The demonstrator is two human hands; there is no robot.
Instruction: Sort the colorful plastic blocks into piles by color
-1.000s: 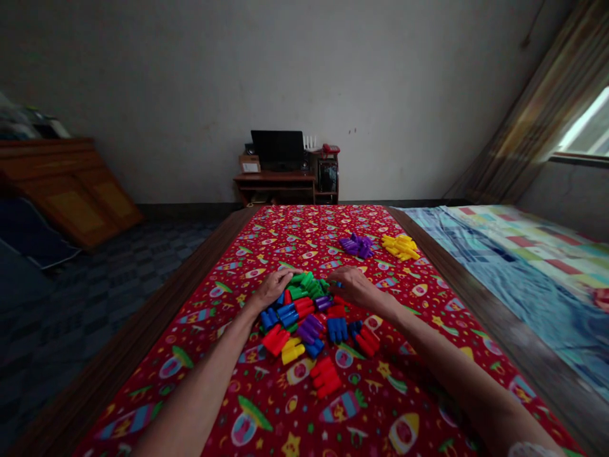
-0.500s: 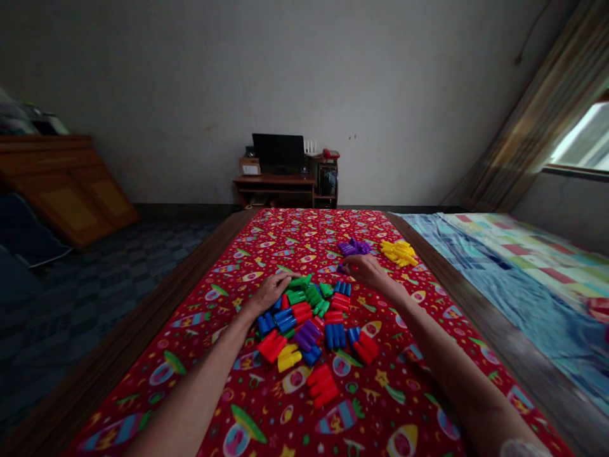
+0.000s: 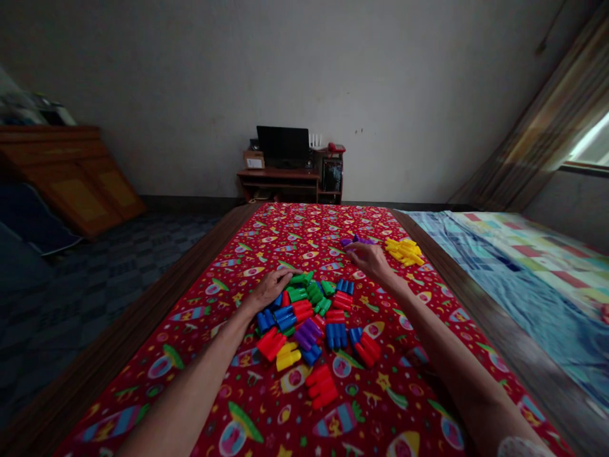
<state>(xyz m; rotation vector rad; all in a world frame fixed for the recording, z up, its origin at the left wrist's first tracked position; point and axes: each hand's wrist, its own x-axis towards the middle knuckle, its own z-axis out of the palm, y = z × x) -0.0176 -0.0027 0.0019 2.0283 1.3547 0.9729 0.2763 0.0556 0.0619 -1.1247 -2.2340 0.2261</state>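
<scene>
Over the far pile of purple toy blocks (image 3: 356, 238), the right hand (image 3: 365, 257) is held with its fingers bent downward; whether a block is gripped cannot be told, since the fingertips are blurred against the purple pieces. The left hand (image 3: 273, 287) is laid at the far left edge of a mixed heap of ribbed plastic blocks (image 3: 301, 310), its fingers reaching to the green blocks (image 3: 314, 292); its grip cannot be made out either. In the heap, red, blue and green pieces are jumbled together, with a purple block (image 3: 308, 334) and a yellow block (image 3: 288, 358) toward the near side. A red block (image 3: 322, 386) is set slightly apart, nearest the wearer. Just to the right of the purple pile, a pile of yellow blocks (image 3: 404, 251) is gathered. All are spread on a red tablecloth (image 3: 380, 422) printed with rockets and stars, by which most of a dark wooden table (image 3: 147, 317) is covered. Beyond it, a black monitor (image 3: 283, 143) is stood on a desk (image 3: 278, 178) against the wall, and to the right a blue blanket (image 3: 485, 285) is spread.
</scene>
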